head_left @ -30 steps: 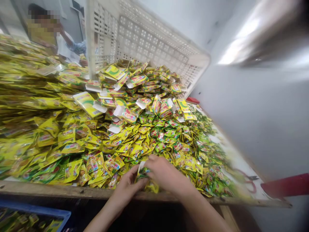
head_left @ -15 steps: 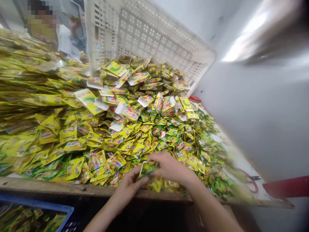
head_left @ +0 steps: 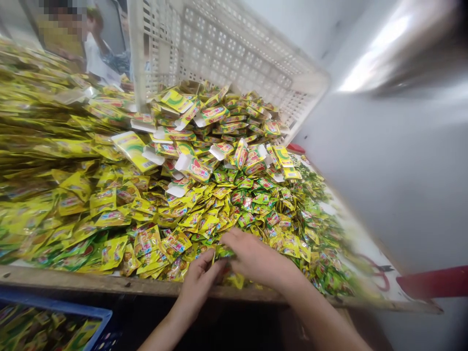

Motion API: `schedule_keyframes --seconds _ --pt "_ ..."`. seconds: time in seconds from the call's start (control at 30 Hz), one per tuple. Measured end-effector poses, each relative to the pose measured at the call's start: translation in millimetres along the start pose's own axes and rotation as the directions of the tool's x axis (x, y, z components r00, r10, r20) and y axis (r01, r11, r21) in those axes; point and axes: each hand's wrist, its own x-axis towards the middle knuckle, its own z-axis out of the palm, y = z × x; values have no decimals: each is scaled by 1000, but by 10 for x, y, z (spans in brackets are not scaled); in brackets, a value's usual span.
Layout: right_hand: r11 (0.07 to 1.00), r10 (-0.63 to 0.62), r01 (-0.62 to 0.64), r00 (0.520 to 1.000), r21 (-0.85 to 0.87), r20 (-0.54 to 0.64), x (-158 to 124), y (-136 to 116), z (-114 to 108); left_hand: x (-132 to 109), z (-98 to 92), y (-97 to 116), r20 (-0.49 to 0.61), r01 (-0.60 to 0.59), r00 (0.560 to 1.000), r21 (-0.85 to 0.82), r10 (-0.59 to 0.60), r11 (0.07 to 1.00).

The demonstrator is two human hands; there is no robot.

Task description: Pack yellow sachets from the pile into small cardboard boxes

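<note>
My left hand [head_left: 199, 279] is closed at the table's front edge, its thumb and fingers pinching a small green-and-yellow carton [head_left: 224, 251] with a thin white edge. From the right, my right hand [head_left: 254, 256] curls its fingers over the same carton, so most of it is hidden. Whether a packet is also between the fingers, I cannot make out. Yellow and green packets [head_left: 208, 222] lie heaped just beyond both hands. Behind them, several small cartons [head_left: 195, 168] with open white flaps are piled up.
A white plastic crate [head_left: 234, 44] lies tipped over behind the cartons. Red-handled scissors [head_left: 380, 275] rest on the right side, near a red object [head_left: 435, 282]. Below the wooden table edge [head_left: 73, 283], a blue crate [head_left: 104, 317] holds more packets. Another person [head_left: 62, 36] is at the far left.
My hands have drawn closer together around the carton. It has turned, so less of its face shows now. At the far left, the other person's raised hand has shifted.
</note>
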Motion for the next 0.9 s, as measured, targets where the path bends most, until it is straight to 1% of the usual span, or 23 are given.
schedule_keyframes --seconds 0.13,0.2,0.27,0.33,0.43,0.5,0.53,0.6,0.63,0.7,0.83,0.9 --pt "991 -33 38 999 -128 39 -41 -69 -20 7 -28 -15 29 3 1000 10 -3 1000" --pt "984 -54 62 997 -169 54 -46 -73 -33 15 -43 21 88 14 996 -15 -12 1000" --pt "981 -53 60 998 -183 42 -40 -48 -23 22 -58 54 140 22 990 -34 -17 999" --pt "990 -36 36 999 -139 4 -31 -7 16 26 -77 61 167 3 986 -34 2 999" --pt "999 -13 15 999 37 -41 -42 34 91 26 -114 26 177 -37 983 -19 40 999" --pt "991 34 -25 997 135 -63 -75 27 118 26 -132 6 180 -39 983 -17 41 999" --pt "987 70 -58 994 150 -78 -95 13 124 26 -136 5 179 -36 983 -22 40 999" --pt "987 133 -119 983 111 -123 -128 -27 130 27 -134 23 181 -34 983 -29 39 999" --pt "988 145 -135 979 76 -146 -138 -47 135 28 -128 36 176 -34 984 -31 39 999" --pt "992 128 -124 977 33 -172 -143 -78 152 30 -108 58 142 -25 989 -34 29 999" --pt "990 71 -52 987 127 -143 -138 -96 154 41 -39 33 10 -9 1000 -31 9 999" --pt "984 71 -44 986 175 -152 -140 -95 104 39 2 10 -22 -8 1000 -23 8 1000"
